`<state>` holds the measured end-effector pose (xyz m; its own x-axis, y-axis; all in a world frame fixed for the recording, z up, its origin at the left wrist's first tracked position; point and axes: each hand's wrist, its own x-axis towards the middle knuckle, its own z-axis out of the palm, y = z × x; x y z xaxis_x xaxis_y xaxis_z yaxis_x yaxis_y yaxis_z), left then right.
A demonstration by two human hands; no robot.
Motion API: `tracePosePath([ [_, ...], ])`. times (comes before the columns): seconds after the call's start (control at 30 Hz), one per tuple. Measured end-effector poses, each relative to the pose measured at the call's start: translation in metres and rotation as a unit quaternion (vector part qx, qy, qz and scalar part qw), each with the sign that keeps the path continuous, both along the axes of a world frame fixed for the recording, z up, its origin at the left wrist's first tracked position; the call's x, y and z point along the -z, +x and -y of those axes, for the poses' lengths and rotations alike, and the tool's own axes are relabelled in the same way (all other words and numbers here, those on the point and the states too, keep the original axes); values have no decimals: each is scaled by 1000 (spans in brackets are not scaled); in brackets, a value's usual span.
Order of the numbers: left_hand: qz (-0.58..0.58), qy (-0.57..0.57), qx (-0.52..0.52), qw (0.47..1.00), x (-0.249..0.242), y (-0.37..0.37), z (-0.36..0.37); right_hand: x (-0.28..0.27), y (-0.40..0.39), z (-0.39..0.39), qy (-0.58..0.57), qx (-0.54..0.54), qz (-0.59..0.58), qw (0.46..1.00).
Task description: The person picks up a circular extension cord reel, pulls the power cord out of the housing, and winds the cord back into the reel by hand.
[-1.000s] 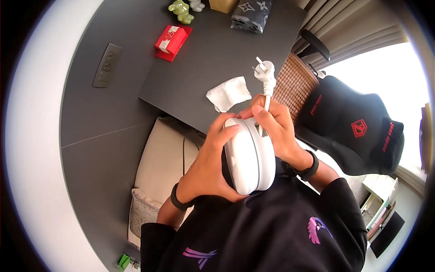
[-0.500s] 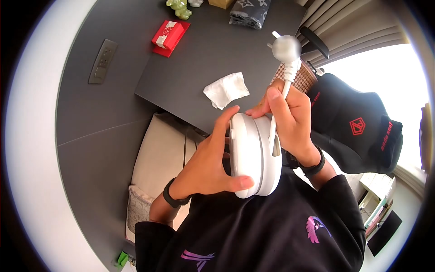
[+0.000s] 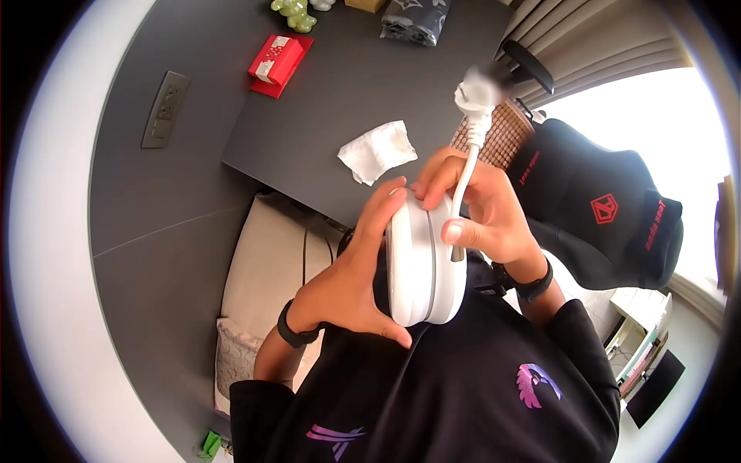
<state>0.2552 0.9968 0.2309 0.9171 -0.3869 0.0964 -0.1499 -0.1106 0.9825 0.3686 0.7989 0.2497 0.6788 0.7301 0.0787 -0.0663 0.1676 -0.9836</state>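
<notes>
A white round corded device [image 3: 417, 262], with a grey seam around its side, is held up between my hands in front of my chest. My left hand [image 3: 347, 282] spans its left face, fingers at the top edge and thumb at the bottom edge. At the right side, my right hand [image 3: 494, 204] has its fingers on the top rim and its thumb pressing the white cord [image 3: 465, 185] near a slot in the housing. The cord rises from there to a white plug [image 3: 477, 96], partly blurred, standing above my right hand. The device's far left face is hidden by my left hand.
On the dark grey table [image 3: 309, 116] lie a crumpled white tissue [image 3: 378, 152], a red box [image 3: 279, 63] and a dark patterned pouch [image 3: 417, 19]. A wall socket [image 3: 166, 109] is at left. A black gaming chair [image 3: 598, 204] and a woven basket [image 3: 498, 135] stand at right.
My right thumb has moved down the cord to the slot, and my right fingers now rest over the top rim. The left thumb has slid to the bottom edge. The device has shifted slightly left and up.
</notes>
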Motion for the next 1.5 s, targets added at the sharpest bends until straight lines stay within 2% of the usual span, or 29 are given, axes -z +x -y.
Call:
tracePosePath([
  [0.17, -17, -10, -21, 1000, -9, 1, 1, 2, -5, 3, 4, 37, -70, 997],
  [0.27, -33, 30, -26, 999, -20, 2, 0, -5, -9, 2, 1, 82, -50, 995],
  [0.3, -60, 12, -30, 998, -20, 2, 1, -11, -10, 2, -3, 95, -55, 994],
  [0.47, -235, -75, -37, 968, -21, 5, 7, -30, -11, 8, -69, 87, 89, 990],
  [0.53, -291, -64, -22, 954, -26, 13, 4, -30, -14, 6, -56, 112, 43, 991],
  [0.63, -286, -84, 12, 954, -24, 15, 1, -26, -15, 6, -42, 132, 23, 990],
  [0.77, -127, -140, 87, 978, 4, 15, 2, -24, -13, 3, -58, 142, 3, 988],
  [0.8, -92, -150, 111, 978, 5, 17, 2, -25, -11, 6, -59, 114, -33, 991],
  [0.9, -111, -131, 118, 978, 4, 15, -2, -9, -8, 10, 36, 44, -44, 997],
  [0.93, -109, -128, 111, 980, 6, 13, -1, -14, -7, 10, 19, 26, -30, 999],
  [1.03, -101, -114, 92, 984, 9, 8, 0, -14, -5, 10, 9, 2, 96, 995],
  [1.2, -72, -56, 58, 994, 1, 6, 0, -18, -15, 11, -11, 60, 26, 998],
  [1.3, -84, -41, 48, 994, -8, 9, 0, -23, -19, 11, -15, 82, -5, 996],
  [1.4, -154, -71, 26, 985, -12, 8, 4, -30, -21, 10, 3, 125, -50, 991],
  [1.5, -249, -87, 28, 964, -6, 7, 1, -27, -17, 4, 22, 145, -7, 989],
])
